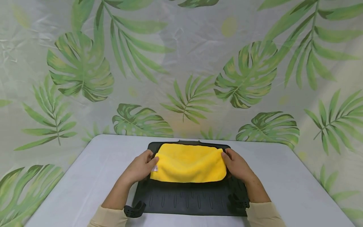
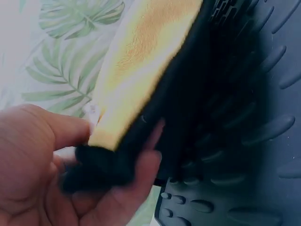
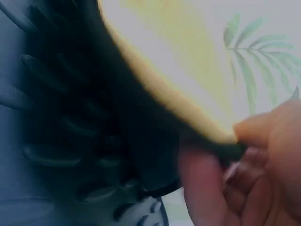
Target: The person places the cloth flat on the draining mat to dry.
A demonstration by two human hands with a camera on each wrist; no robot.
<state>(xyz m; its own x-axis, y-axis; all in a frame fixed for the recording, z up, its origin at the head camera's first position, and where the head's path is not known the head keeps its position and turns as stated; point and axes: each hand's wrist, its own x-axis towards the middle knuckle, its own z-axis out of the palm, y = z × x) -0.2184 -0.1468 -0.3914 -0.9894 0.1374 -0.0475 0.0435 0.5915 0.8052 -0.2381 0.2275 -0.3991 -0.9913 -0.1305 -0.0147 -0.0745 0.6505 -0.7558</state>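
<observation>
A yellow cloth (image 1: 190, 162) with a dark underside is stretched between the two hands, above a black ribbed mat (image 1: 187, 201). The left hand (image 1: 141, 167) pinches its left end beside a small white tag (image 1: 154, 168). At the opposite end, the right hand (image 1: 236, 165) grips the cloth's edge. In the left wrist view the thumb of the left hand (image 2: 42, 160) lies on the yellow side of the cloth (image 2: 146, 61), with fingers under the dark side. The right wrist view has the right hand (image 3: 268, 160) pinching a corner of the cloth (image 3: 174, 66); one finger is blurred.
The mat lies on a white-covered table (image 1: 93, 176), and raised oval ridges cover its surface (image 2: 263, 127). Behind the table hangs a pale backdrop (image 1: 193, 60) printed with green leaves. Black wrist bands (image 1: 135, 209) sit close to the mat's near edge.
</observation>
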